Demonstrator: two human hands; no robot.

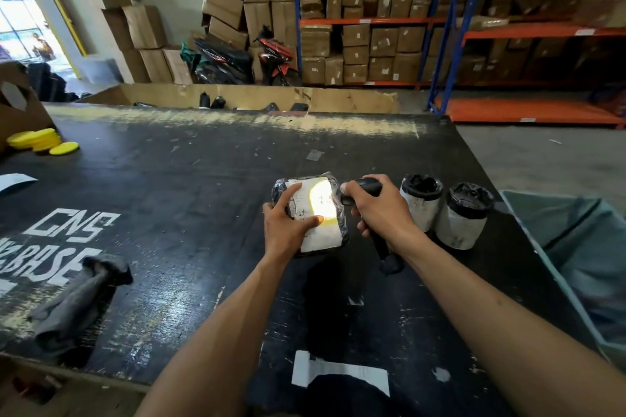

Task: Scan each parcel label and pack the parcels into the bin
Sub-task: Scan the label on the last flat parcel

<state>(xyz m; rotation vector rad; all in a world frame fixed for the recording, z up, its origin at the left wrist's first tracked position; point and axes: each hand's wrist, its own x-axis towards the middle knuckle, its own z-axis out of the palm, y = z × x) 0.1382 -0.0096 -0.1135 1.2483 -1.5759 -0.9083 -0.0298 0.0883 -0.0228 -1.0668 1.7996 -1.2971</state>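
**Packing table — parcel under the scanner**

- Parcel (313,213): black plastic wrap, white label facing up, lying on the black table (169,179) right of centre. A bright yellow-white patch of light falls across the label.
- Left hand (288,223): on the parcel's left side, fingers spread and curled over the label, thumb pressed on its lower part — holding the parcel in place.
- Right hand (379,210): fingers wrapped tight round the handle of a black handheld scanner (367,189), its head turned toward the label, just beside the parcel.
- Two more parcels (420,203) (464,217): cylindrical, black-wrapped, white labels round their sides, standing upright side by side just right of the scanner hand.
- Bin (576,240): grey-green liner, at the table's right edge.
- Yellow round pads (40,140): stacked at the far left.
- Dark grey cloth (81,298): bunched near the left front edge, beside white painted lettering.
- Cardboard tray (237,96): beyond the far edge, holding small dark items.
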